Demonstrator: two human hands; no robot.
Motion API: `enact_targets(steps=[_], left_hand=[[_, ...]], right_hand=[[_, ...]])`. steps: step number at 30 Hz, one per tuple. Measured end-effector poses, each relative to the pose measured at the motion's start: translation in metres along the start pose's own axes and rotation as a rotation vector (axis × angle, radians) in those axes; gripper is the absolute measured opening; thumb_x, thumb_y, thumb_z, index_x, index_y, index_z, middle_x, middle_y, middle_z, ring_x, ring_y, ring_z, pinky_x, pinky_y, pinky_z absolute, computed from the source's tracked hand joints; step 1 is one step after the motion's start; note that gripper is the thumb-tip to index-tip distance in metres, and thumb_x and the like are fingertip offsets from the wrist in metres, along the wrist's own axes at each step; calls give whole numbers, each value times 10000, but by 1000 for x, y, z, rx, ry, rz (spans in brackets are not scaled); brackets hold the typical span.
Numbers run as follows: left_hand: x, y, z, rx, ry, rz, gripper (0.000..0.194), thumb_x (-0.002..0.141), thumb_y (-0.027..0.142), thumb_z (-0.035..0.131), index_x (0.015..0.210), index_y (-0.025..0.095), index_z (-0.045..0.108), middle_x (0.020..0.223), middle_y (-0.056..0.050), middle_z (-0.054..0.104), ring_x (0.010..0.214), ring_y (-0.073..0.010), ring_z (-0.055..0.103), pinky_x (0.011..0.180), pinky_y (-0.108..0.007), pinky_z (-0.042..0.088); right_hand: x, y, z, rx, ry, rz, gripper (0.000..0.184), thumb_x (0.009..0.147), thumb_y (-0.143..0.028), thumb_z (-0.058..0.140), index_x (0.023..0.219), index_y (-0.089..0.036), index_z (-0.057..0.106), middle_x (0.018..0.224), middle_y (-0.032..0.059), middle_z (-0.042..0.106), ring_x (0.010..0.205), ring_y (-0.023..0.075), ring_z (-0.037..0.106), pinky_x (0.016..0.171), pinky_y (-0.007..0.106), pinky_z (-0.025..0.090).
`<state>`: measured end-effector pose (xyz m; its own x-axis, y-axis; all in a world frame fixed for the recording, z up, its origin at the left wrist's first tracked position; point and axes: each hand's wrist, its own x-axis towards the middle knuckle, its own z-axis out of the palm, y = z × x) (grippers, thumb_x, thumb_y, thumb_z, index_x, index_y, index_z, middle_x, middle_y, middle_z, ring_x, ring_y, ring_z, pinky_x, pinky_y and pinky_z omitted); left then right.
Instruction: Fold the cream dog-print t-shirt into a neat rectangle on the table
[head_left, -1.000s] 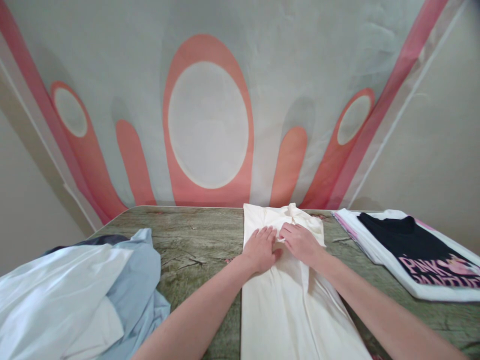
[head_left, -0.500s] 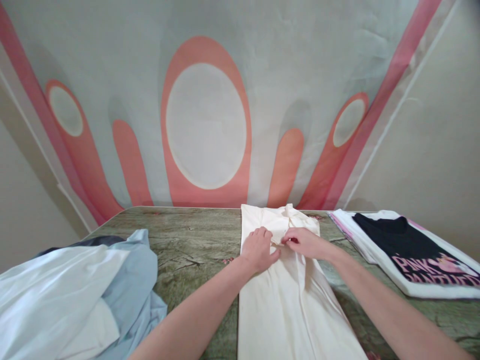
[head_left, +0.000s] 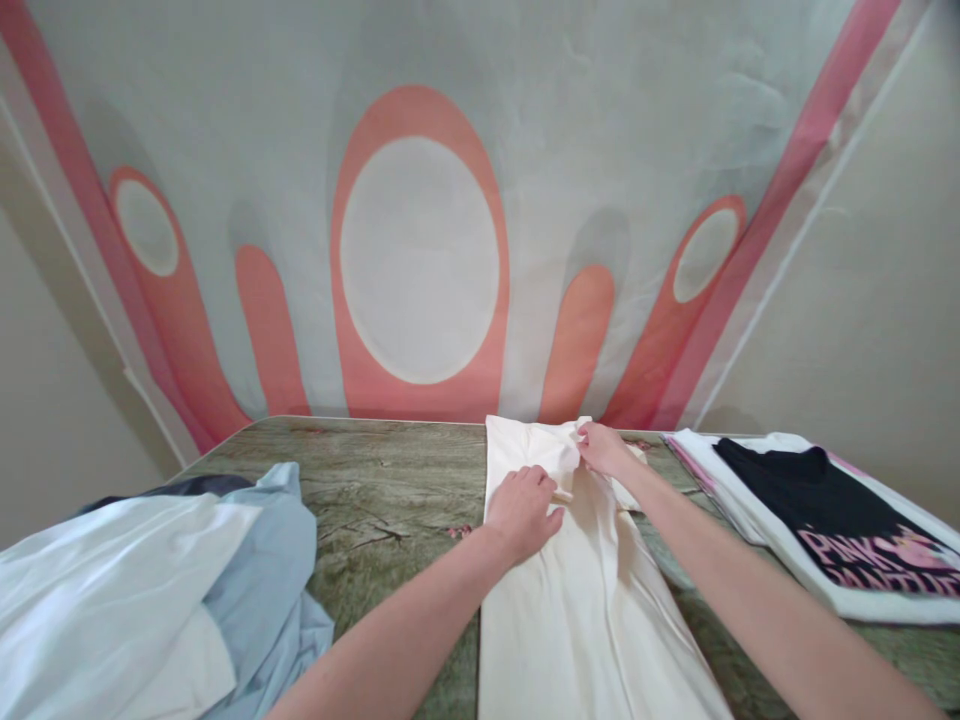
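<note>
Cream garment [head_left: 551,630] — beneath left fingers [head_left: 531,479], loosely bent — pinched near far end by right fingers [head_left: 589,440].

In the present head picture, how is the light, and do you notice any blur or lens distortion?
Head view: soft light, with gentle shadows in the folds of the cream garment; head view: pink lettering on the black T-shirt looks soft; head view: the printed backdrop spreads toward the top, perhaps wide-angle distortion, and the top-right corner darkens.

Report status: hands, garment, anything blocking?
Left hand on cream garment, right hand pinching near far end. Garment creased. Loose pile left, folded stack right, both apart.
</note>
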<state>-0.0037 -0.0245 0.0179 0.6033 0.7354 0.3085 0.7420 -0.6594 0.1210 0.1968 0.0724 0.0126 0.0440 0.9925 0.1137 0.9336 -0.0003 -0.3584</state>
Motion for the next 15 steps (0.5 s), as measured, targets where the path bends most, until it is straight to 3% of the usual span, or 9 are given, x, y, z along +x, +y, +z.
enact_targets(steps=[3, 9, 12, 15], left_hand=[[0, 0, 2, -34, -2, 22, 228, 835, 324, 478, 999, 189, 561, 998, -73, 534, 955, -218, 499, 834, -343, 404], [-1, -1, 4, -58, -12, 23, 247, 833, 331, 481, 1018, 185, 554, 1009, -78, 536, 964, -221, 505, 839, -346, 416], [-1, -1, 4, -68, -14, 13, 275, 828, 338, 481, 1049, 185, 540, 1047, -82, 538, 1000, -225, 501, 868, -350, 408], [-1, -3, 8, -61, 34, -17, 428, 814, 365, 484, 1190, 164, 456, 1189, -104, 495, 1128, -244, 435, 960, -367, 346]], right_hand=[[11, -3, 5, -56, -13, -13, 277, 701, -82, 540, 963, -108, 627, 925, 132, 675, 873, 202, 624, 695, 225, 424], [22, 5, 10, -60, -85, -20, 275, 690, -53, 509, 903, -133, 664, 742, 47, 694, 682, 149, 635, 596, 198, 429], [23, 13, 3, -50, -93, -66, 268, 679, -52, 517, 866, -156, 678, 796, 24, 698, 738, 132, 627, 633, 182, 426], [20, 18, -4, -42, -80, -132, 271, 667, -47, 514, 837, -162, 692, 843, 31, 700, 801, 139, 619, 691, 185, 418]])
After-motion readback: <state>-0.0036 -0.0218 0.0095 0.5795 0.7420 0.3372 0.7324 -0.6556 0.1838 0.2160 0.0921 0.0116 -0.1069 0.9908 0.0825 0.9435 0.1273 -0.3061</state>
